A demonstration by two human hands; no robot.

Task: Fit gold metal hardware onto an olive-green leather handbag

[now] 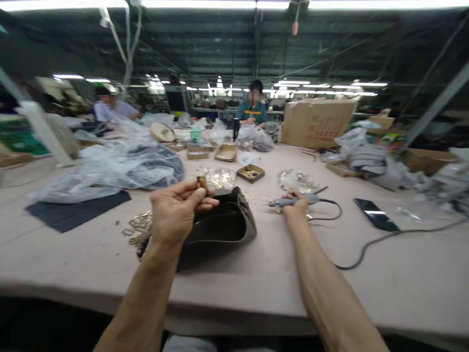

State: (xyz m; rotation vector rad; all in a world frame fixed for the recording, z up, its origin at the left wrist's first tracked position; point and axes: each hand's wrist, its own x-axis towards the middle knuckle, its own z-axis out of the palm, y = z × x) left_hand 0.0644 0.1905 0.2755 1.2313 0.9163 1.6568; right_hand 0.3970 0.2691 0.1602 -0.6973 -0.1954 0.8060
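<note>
Between the thumb and fingers of my left hand (179,205) is a small shiny gold metal fitting (201,183), held up above a dark handbag (220,230). The bag lies on the table with its mouth facing me. My right hand (296,205) is closed around a grey electric screwdriver (311,198) whose thin tip points left toward the bag. A black cable (361,259) trails from the tool's back end. Beside the bag on the left lies a pile of gold buckle-like frames (141,226), partly covered by my left forearm.
Beyond the bag are a bag of gold parts (222,178), a small tray (251,173) and another parts bag (297,181). A phone (375,214) lies right. Plastic-wrapped material (128,164) covers the left. A large carton (318,123) and two people are farther back.
</note>
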